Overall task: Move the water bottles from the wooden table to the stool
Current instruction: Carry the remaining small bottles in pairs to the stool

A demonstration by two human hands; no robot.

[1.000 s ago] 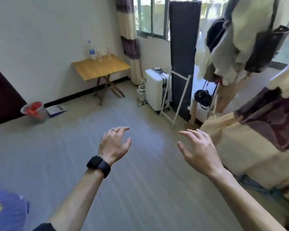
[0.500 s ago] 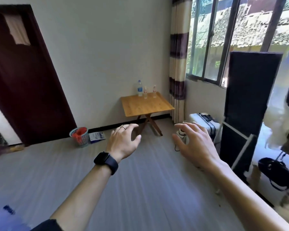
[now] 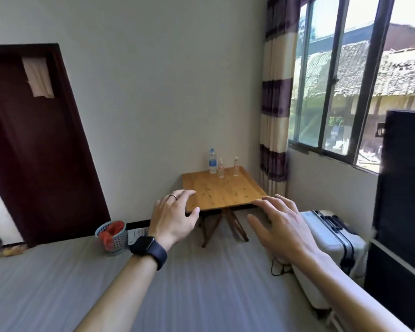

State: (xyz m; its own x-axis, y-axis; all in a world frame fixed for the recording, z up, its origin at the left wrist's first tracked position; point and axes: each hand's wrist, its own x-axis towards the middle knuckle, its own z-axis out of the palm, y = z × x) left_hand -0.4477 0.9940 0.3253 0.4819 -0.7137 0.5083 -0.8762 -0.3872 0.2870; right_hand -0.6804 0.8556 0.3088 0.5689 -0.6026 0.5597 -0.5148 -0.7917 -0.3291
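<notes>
Three water bottles stand at the back of the wooden table [image 3: 222,192] in the far corner: a taller one with a blue label [image 3: 212,161], and two small ones with red labels [image 3: 221,167] [image 3: 236,166]. My left hand [image 3: 174,218], with a ring and a dark watch on the wrist, is raised in front of me with relaxed fingers, holding nothing. My right hand [image 3: 280,226] is held out beside it with spread fingers, also holding nothing. Both hands are well short of the table. No stool is in view.
A dark door [image 3: 34,144] fills the left wall. A small mesh bin [image 3: 112,237] with red contents stands on the grey floor by the wall. A white suitcase [image 3: 333,238] and a tall black panel [image 3: 403,200] stand at the right under the window.
The view has swung up and left and moved closer to the table, which now looks larger and sits behind my raised hands. Both hands stay open and held out.
</notes>
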